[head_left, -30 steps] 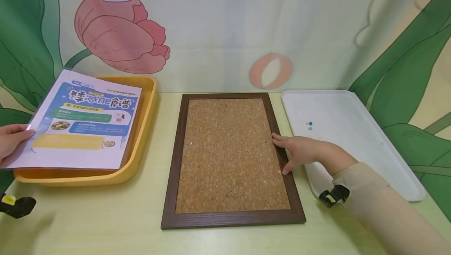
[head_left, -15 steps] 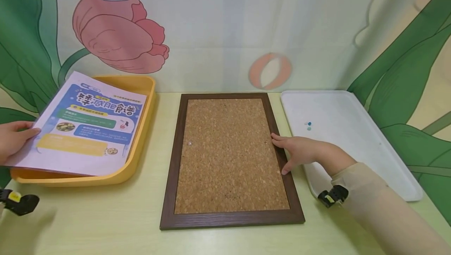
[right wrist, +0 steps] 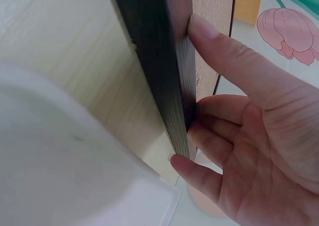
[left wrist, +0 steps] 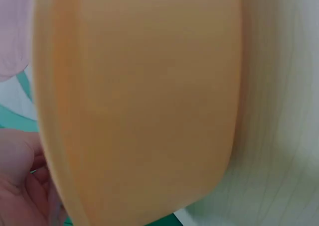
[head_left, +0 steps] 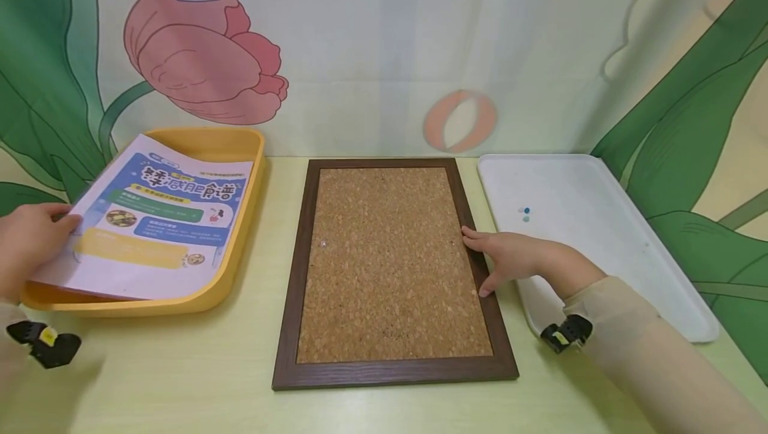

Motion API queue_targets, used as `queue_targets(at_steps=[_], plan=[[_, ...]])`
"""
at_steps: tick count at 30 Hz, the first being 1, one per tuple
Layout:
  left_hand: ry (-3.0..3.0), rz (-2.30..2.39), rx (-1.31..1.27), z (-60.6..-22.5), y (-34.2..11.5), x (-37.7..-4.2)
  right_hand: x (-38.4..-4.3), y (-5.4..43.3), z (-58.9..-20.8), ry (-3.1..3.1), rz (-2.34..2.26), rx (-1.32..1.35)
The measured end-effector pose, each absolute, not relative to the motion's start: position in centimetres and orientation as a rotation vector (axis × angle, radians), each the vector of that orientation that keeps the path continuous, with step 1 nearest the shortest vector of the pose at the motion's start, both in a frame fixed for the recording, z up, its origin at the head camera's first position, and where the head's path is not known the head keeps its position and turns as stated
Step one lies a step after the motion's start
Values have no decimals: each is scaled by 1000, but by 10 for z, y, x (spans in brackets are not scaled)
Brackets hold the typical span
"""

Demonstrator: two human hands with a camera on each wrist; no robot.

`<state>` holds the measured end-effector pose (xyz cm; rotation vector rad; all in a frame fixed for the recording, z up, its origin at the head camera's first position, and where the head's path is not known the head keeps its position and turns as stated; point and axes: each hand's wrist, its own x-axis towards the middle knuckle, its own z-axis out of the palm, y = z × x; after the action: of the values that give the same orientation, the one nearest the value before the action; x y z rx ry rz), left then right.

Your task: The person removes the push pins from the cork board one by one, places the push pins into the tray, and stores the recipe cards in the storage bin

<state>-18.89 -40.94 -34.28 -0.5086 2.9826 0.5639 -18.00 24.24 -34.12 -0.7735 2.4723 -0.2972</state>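
In the head view, a printed poster sheet (head_left: 159,221) lies over the yellow plastic tray (head_left: 243,221) at the left. My left hand (head_left: 36,241) pinches the sheet's left edge, thumb on top. Through the left wrist view, the tray's outer wall (left wrist: 149,96) covers most of the sheet, and my left hand (left wrist: 25,176) shows beside its rim. A cork board (head_left: 393,267) in a dark brown frame (head_left: 396,373) lies flat in the middle. My right hand (head_left: 519,261) rests on the frame's right side, thumb and fingers spread along it, as the right wrist view also shows (right wrist: 264,131).
To the right, a white tray (head_left: 606,254) stands beside the board, with a few small blue and clear pins (head_left: 526,214) on it. A printed curtain (head_left: 372,54) closes off the back of the pale table (head_left: 180,381).
My left hand has moved right, bringing the poster sheet further over and lower onto the yellow tray. The right hand and the cork board have stayed in place.
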Motion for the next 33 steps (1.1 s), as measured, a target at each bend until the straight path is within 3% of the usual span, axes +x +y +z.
queue_targets(at_steps=[7, 19, 33], plan=[[3049, 263, -473, -336, -393, -184, -184, 240, -340, 2470, -281, -777], [2912, 248, -406, -337, -382, -176, -183, 240, -341, 2471, -315, -747], [2925, 386, -509, -340, -364, -174, -185, 244, -349, 2498, -389, -744]])
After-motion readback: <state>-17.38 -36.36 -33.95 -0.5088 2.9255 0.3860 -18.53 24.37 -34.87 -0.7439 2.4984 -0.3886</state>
